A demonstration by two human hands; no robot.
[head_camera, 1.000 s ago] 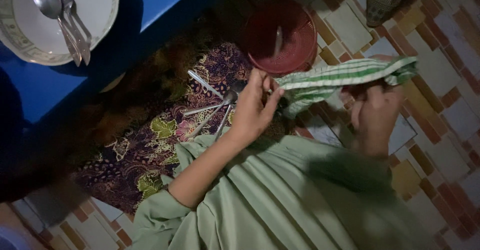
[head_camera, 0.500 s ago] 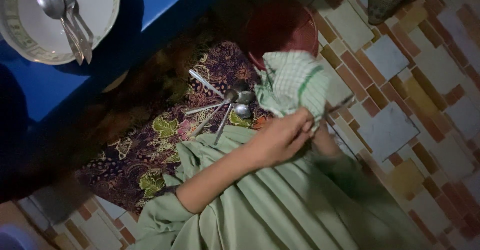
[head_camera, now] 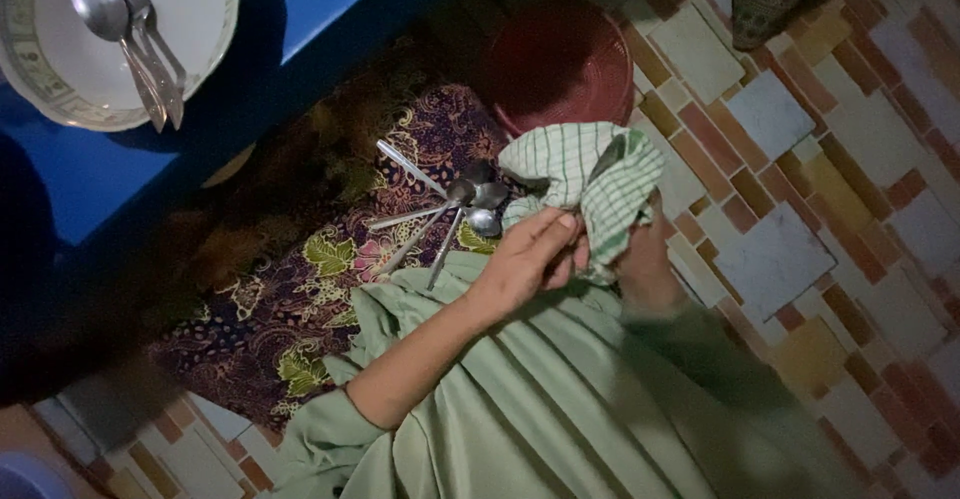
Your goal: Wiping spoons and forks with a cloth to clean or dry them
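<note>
both hands [head_camera: 590, 254], fingers pinching a checked cloth [head_camera: 590, 174], loose spoons [head_camera: 450, 209] just left, red basket [head_camera: 560, 59] beyond

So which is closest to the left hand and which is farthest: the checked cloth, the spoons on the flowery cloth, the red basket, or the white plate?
Measured from the left hand in the head view:
1. Green checked cloth, held in its fingers.
2. Spoons, just above-left on the flowery cloth.
3. Red basket, farther up on the tiled floor.
4. White plate, far up-left on the blue surface.
</note>
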